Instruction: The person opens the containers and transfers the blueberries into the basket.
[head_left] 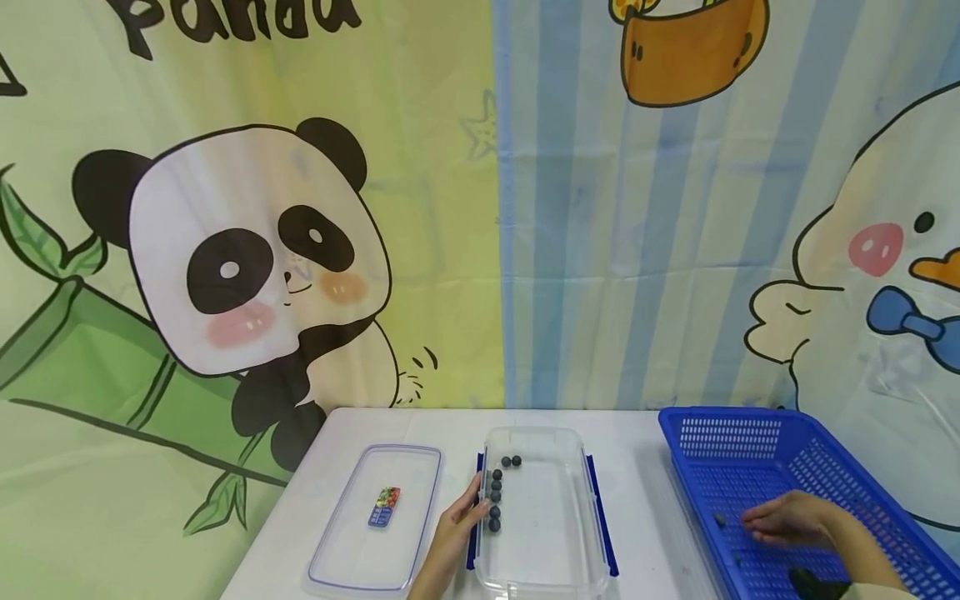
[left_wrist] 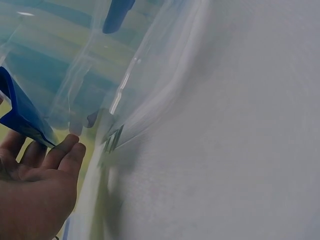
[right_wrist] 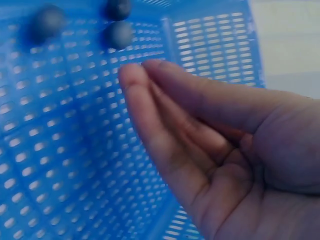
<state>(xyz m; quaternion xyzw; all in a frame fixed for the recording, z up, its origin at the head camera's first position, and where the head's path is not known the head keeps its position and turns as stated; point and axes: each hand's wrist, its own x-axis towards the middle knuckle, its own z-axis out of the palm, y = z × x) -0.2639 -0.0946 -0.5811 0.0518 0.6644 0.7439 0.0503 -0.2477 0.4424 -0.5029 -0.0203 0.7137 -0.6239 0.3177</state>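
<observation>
A clear plastic box (head_left: 551,533) with blue side latches stands mid-table. Several small dark balls (head_left: 495,497) lie inside it, most in a line along its left wall and two near the far end. My left hand (head_left: 456,525) holds the box's left side, thumb over the rim; in the left wrist view its fingertips are beside a blue latch (left_wrist: 27,115). My right hand (right_wrist: 200,145) is inside the blue basket (head_left: 693,475), thumb and index tips close together, no ball visible between them. Dark balls (right_wrist: 119,35) lie just beyond those fingertips on the basket's perforated surface.
A clear lid (head_left: 352,542) with a bluish rim and a colourful label (head_left: 385,507) lies left of the box on the white table (head_left: 637,467). A printed curtain (head_left: 450,250) hangs behind the table. The basket's raised walls surround the right hand.
</observation>
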